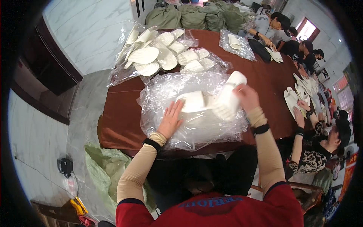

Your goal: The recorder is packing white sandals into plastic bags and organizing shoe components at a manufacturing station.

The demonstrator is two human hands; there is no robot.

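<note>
A white slipper (192,100) lies on a stack of clear plastic bags (159,89) in front of me. My left hand (172,118) rests flat, fingers stretched out, with its fingertips at the slipper's left edge. Just to the right, my right hand (248,97) is closed on another white slipper (227,101), which is tilted over the bags and smeared by motion. The fingers on its far side are partly hidden. A further white piece (237,78) shows above it; I cannot tell whether it belongs to the same slipper.
White slippers in clear bags (143,55) are piled at the far left of the brown-covered table (121,109). A bagged slipper (234,41) lies farther back. Co-workers handle slippers (292,99) along the right side. A green woven sack (96,160) stands by the near left corner.
</note>
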